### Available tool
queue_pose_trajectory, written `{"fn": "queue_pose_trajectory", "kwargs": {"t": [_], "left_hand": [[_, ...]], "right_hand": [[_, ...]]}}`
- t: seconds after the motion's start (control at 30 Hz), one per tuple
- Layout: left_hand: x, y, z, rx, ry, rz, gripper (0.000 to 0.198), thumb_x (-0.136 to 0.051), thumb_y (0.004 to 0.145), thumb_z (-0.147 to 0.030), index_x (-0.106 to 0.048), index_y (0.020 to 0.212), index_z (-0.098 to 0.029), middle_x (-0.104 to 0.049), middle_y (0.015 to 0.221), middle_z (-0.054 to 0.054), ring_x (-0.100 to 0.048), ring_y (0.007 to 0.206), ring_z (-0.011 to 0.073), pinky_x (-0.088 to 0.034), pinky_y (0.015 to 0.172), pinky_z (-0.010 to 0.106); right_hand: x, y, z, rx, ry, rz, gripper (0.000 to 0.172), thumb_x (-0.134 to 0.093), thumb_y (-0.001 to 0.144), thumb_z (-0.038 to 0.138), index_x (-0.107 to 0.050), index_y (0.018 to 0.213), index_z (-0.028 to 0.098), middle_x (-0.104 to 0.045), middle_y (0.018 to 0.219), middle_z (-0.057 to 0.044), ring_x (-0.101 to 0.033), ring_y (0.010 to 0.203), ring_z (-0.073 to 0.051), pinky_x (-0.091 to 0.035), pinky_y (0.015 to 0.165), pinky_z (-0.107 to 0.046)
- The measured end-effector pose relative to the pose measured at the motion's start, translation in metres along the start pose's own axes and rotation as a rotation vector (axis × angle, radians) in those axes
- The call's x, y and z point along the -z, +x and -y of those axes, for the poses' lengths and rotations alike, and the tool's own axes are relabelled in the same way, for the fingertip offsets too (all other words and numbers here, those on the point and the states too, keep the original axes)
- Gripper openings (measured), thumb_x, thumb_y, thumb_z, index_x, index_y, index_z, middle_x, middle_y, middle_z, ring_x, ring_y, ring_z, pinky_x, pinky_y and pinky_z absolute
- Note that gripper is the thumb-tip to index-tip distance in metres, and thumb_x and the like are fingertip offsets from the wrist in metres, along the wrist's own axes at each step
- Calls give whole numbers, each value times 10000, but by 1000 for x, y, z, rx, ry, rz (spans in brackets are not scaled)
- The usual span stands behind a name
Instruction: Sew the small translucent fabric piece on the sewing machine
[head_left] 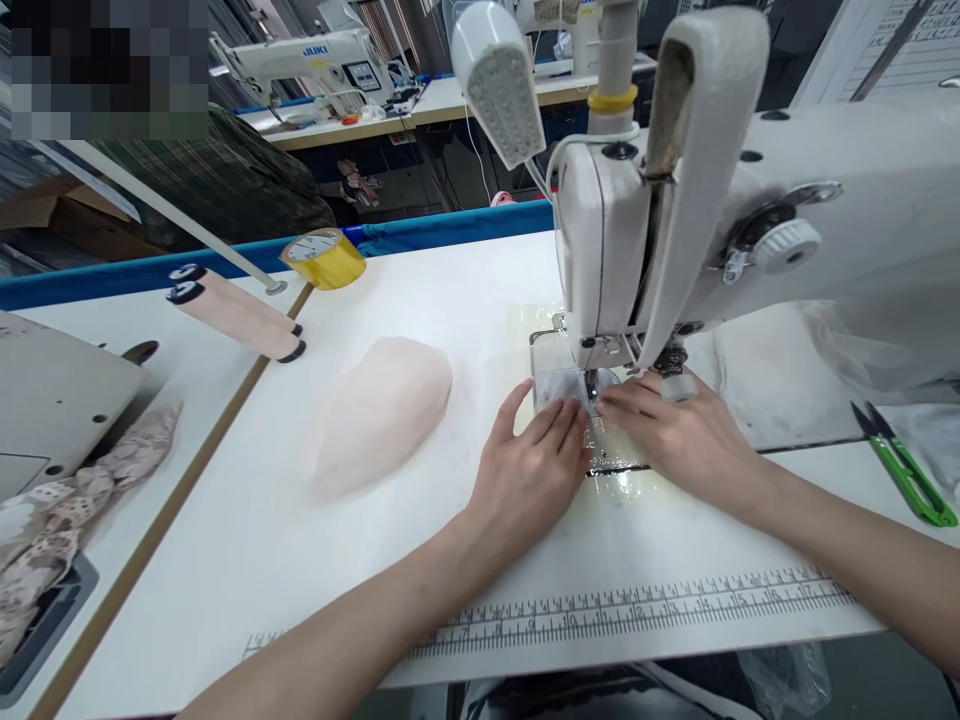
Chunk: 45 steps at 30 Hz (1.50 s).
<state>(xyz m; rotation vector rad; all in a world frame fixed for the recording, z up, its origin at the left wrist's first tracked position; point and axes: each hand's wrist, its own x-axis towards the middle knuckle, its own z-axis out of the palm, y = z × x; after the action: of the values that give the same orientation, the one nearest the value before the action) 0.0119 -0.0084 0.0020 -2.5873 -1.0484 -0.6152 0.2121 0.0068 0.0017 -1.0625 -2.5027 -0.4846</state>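
Observation:
My left hand [534, 455] lies on the bed of a white sewing machine [611, 230], fingers stretched forward and thumb spread to the side. Its fingertips touch the plate just left of the presser foot [592, 384]. From the other side my right hand [686, 425] reaches in, its fingers drawn together with the tips close to the foot. Whatever lies under those fingertips is too small and covered to make out; a thin translucent layer [553, 383] shows beside the foot. A pale pink moulded cup [386, 410] rests on the table left of my hands.
Green thread snips [904, 465] lie at the right, near whitish sheer material [772, 370]. Pink thread cones [236, 315] and yellow tape [326, 258] stand at the back left. Patterned fabric [90, 510] lies at far left. A printed ruler [570, 620] runs along the front edge. Behind sits another person.

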Motion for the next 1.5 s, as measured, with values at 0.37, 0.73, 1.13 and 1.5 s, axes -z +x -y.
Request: {"fn": "queue_pose_trajectory", "kwargs": {"t": [0.37, 0.73, 1.13, 1.5], "left_hand": [[-12, 6, 15, 53, -26, 25, 302, -476, 933, -225, -604, 1174, -97, -651, 1191, 109, -603, 1115, 225, -484, 947, 393], [19, 13, 38, 146, -212, 261, 204, -427, 918, -125, -626, 887, -154, -697, 856, 47, -642, 807, 188, -490, 712, 315], [98, -14, 62, 388, -1083, 544, 226, -419, 951, -305, -600, 887, -186, -640, 732, 5, -601, 696, 115, -481, 640, 224], [133, -61, 117, 765, -1174, 413, 231, -661, 800, -373, -597, 857, -158, -575, 710, -21, -529, 532, 66, -442, 520, 196]], "right_hand": [[1, -1, -4, -21, 9, -19, 361, -472, 827, 12, -690, 1072, 162, -736, 912, -65, -648, 815, -199, -407, 877, -401], [10, -2, 3, -29, 335, -58, 386, -476, 887, 114, -550, 1256, 199, -659, 1178, -70, -643, 990, -202, -516, 771, -345], [44, 45, 37, -242, 1674, 634, 219, -556, 890, 291, -613, 1077, 193, -642, 932, -33, -610, 872, -134, -494, 824, -296], [33, 100, 77, -492, 1635, 423, 222, -689, 762, 395, -718, 795, 178, -677, 683, -27, -597, 667, -127, -469, 663, -261]]}}
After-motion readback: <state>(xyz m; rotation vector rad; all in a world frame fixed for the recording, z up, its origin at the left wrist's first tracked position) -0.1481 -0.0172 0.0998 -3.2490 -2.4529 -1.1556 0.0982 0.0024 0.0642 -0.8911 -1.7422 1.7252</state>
